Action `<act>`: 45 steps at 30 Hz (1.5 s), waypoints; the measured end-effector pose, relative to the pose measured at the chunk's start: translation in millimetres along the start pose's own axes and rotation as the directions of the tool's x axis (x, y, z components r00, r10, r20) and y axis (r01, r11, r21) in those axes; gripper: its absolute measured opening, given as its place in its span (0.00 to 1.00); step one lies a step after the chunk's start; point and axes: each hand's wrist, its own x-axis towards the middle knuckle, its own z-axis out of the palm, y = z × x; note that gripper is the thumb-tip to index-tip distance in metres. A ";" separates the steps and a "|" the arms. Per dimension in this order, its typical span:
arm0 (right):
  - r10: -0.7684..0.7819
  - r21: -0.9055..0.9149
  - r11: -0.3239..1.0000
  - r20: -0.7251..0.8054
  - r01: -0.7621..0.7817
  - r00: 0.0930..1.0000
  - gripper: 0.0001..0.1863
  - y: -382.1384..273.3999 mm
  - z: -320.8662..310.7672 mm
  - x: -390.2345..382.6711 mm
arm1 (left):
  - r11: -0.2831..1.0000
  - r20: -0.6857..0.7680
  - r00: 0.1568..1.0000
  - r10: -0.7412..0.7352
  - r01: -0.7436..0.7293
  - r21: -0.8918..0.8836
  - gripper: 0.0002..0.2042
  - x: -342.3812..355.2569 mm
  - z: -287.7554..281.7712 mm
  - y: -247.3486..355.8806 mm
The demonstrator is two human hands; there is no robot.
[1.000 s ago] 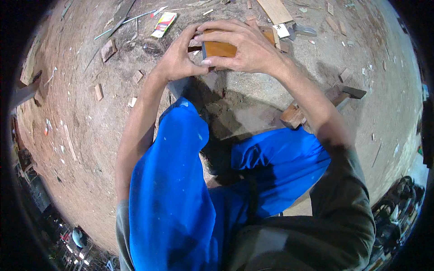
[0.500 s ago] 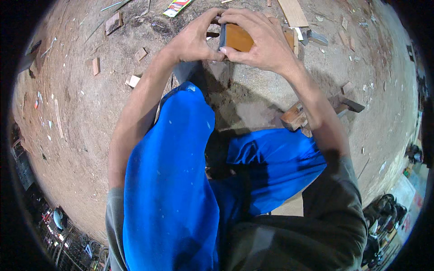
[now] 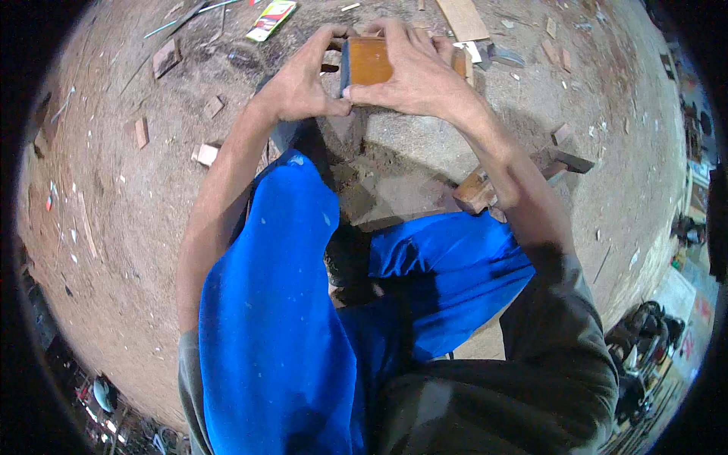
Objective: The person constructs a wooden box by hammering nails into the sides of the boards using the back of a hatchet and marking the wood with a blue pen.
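Ahead of my knees I hold an orange-brown wooden block (image 3: 369,64) with a smooth face and a dark grey strip (image 3: 345,68) along its left end. My right hand (image 3: 421,80) wraps over the block, its thumb along the near edge and its fingers over the far edge. My left hand (image 3: 299,87) is curved in a C at the left end, thumb near and fingers far, its tips against the dark end. The block's underside and right end are partly hidden by my right hand.
Right of my knee lies a wooden tool with a dark blade, like a hand plane (image 3: 476,191). A pale board (image 3: 462,19), a grey piece (image 3: 504,55), a colourful packet (image 3: 271,20) and several wood offcuts (image 3: 167,58) are scattered on the dusty ground.
The whole view has shifted, so ground things appear further left and lower. Both hands keep their hold on the block, with only slight movement of the fingers.
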 end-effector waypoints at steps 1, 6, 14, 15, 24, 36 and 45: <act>-0.011 -0.018 1.000 -0.008 0.011 1.000 0.58 3.7 -1.2 -0.5 | 1.000 0.014 1.000 0.000 0.000 -0.006 0.47 3.3 2.1 0.2; 0.026 -0.076 0.997 0.107 -0.018 0.994 0.57 -1.8 -22.3 10.1 | 0.997 -0.003 0.999 0.044 -0.043 0.071 0.47 1.0 -3.3 -2.2; 0.075 -0.021 0.997 -0.030 -0.076 0.997 0.42 9.4 -10.3 16.5 | 1.000 -0.011 1.000 -0.009 0.010 0.030 0.47 3.8 -0.7 -5.9; 0.067 0.032 0.997 0.038 -0.068 0.997 0.48 15.5 -9.6 25.2 | 0.983 -0.029 0.998 0.060 -0.054 0.174 0.47 2.8 -0.6 -6.4; 0.033 0.166 0.985 0.121 -0.053 0.992 0.48 15.3 -1.2 32.3 | 0.996 0.020 0.999 -0.051 0.049 0.080 0.48 -3.9 -2.3 -1.9; 0.136 0.150 0.968 0.354 -0.200 0.925 0.41 -18.0 -48.7 29.0 | 0.986 0.056 0.998 0.022 -0.031 0.161 0.49 0.7 -9.5 -8.9; 0.123 0.201 0.960 0.319 -0.194 0.940 0.40 -21.0 -49.7 26.0 | 0.977 0.076 0.993 0.095 -0.108 0.185 0.50 7.7 -18.2 -2.6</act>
